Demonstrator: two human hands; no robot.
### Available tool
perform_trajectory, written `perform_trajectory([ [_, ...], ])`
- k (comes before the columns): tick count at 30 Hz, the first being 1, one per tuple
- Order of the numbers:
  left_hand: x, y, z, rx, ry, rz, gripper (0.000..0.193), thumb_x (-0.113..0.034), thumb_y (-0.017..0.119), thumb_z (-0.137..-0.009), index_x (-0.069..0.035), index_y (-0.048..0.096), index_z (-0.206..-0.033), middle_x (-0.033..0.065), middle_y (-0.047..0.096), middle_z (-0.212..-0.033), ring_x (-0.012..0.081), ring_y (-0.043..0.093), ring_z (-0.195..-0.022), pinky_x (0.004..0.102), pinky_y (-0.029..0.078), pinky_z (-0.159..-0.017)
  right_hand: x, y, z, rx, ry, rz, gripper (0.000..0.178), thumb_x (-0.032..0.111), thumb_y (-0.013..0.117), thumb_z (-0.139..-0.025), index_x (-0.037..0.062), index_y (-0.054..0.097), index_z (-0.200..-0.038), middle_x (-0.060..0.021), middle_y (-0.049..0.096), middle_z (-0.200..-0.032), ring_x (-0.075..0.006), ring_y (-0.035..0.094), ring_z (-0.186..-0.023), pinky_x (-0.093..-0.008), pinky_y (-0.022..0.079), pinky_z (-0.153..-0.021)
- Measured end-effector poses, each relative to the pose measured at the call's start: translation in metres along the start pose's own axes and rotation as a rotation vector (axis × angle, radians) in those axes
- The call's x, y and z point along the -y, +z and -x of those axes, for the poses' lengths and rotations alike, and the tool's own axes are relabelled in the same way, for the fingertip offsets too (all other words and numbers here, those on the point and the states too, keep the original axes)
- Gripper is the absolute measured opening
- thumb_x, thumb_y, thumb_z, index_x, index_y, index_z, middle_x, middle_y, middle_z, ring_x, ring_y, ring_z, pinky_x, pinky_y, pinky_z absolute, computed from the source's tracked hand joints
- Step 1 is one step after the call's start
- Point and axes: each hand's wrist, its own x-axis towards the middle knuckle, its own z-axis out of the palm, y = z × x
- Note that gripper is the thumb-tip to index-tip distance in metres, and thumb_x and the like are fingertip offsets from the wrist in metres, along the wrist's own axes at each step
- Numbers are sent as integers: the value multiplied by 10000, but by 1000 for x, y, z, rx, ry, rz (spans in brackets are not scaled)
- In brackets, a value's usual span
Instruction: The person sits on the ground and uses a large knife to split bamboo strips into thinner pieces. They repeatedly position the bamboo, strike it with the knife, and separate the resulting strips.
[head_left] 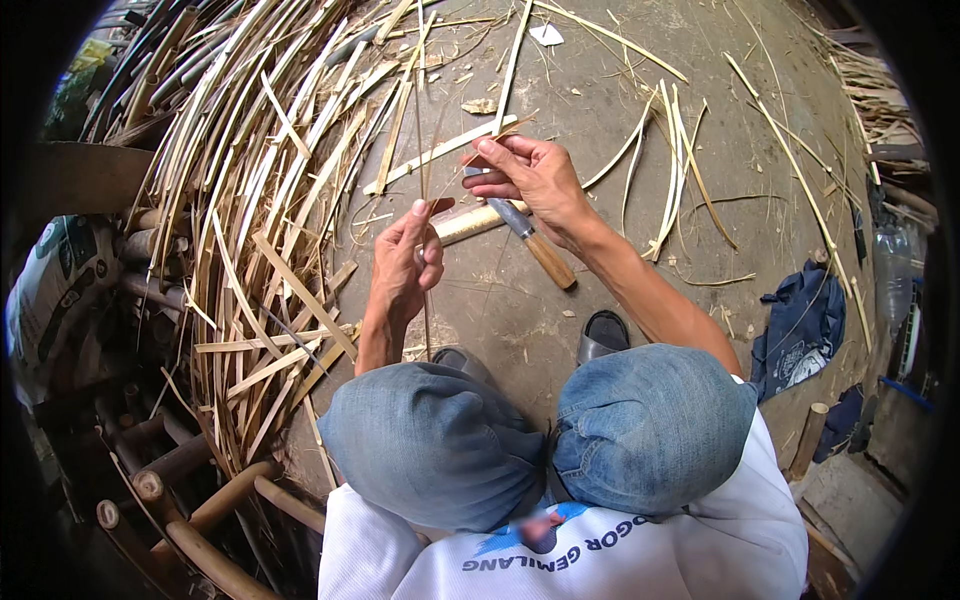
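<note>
My left hand (408,250) is closed, thumb and forefinger pinched on a thin bamboo strip (427,310) that runs up and down past the fingers. Higher and to the right, my right hand (535,180) is also closed in a pinch. A thin sliver shows at its fingertips, apparently bamboo; I cannot tell if it is part of the same strip. Below my right hand, a knife with a wooden handle (548,262) lies on the floor, its grey blade partly hidden by the hand. A pale split bamboo piece (470,222) lies between the hands.
A big heap of bamboo strips (255,160) covers the left side. Loose strips (680,165) and a flat slat (440,155) lie on the concrete floor (640,290). Dark blue cloth (800,325) and a plastic bottle (893,260) are at right, bamboo poles (215,500) lower left.
</note>
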Motion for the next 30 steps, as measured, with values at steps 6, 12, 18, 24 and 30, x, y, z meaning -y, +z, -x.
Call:
perform_trajectory([
  [6,1,1,-5,-95,-42,306,421,-374,526,-1039,8,621,-1188,19,602,-745,93,560,-576,207,441,-479,-15,8,7,-69,-135,30,344,278,632,-992,-53,633,-1086,-160,715,-1018,-215,732,-895,-311,615,-817],
  [12,28,-28,-11,-235,-48,589,295,-334,537,-1036,-48,601,-1002,58,612,-904,160,604,-821,288,533,-698,-13,25,44,112,-106,110,286,296,599,-1008,14,625,-1047,-107,727,-897,-171,718,-870,-327,591,-856],
  [18,50,-72,-10,-211,16,1004,272,-291,497,-1055,-50,539,-936,26,465,-747,123,440,-614,244,459,-549,22,15,68,185,-132,53,244,275,601,-1009,31,608,-1025,-88,710,-847,-166,716,-830,-327,606,-797],
  [24,53,-62,-18,-196,15,872,282,-295,469,-1067,-38,522,-966,25,463,-767,86,373,-557,208,336,-445,-4,5,64,200,-23,-87,319,309,621,-993,31,584,-1144,-106,664,-1074,-178,657,-1044,-319,586,-886],
  [30,49,-49,-20,-157,-27,740,274,-298,493,-1060,-40,551,-993,0,472,-750,68,374,-541,199,311,-432,-47,22,49,216,164,-69,447,347,625,-989,8,528,-1264,-124,595,-1223,-185,574,-1193,-334,551,-954],
])
